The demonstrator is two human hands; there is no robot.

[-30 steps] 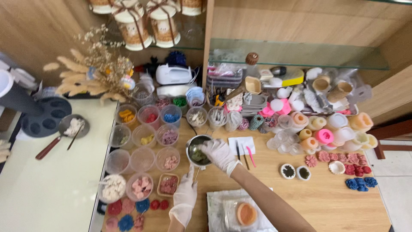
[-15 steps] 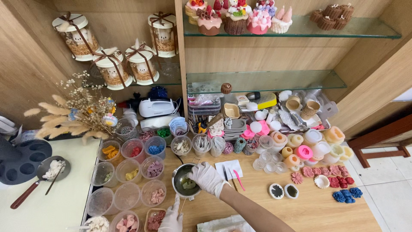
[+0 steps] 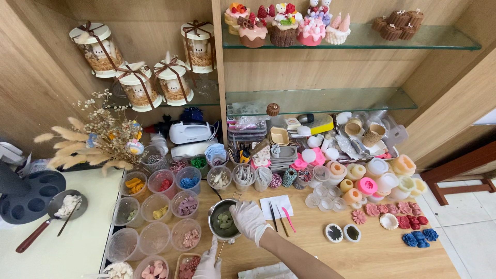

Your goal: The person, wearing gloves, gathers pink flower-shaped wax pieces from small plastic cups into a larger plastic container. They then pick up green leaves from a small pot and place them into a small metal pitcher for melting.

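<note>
From up here I see my right hand lying over the rim of the metal pot, which sits on the wooden table — pieces lie inside it. My left hand is just before the pot, at the near edge. Left of the pot stand the plastic cups in rows. Right of it lie a paper sheet and thin tools — behind them, moulds under the glass shelf.

Shiny metal pot — matt wooden table.
</note>
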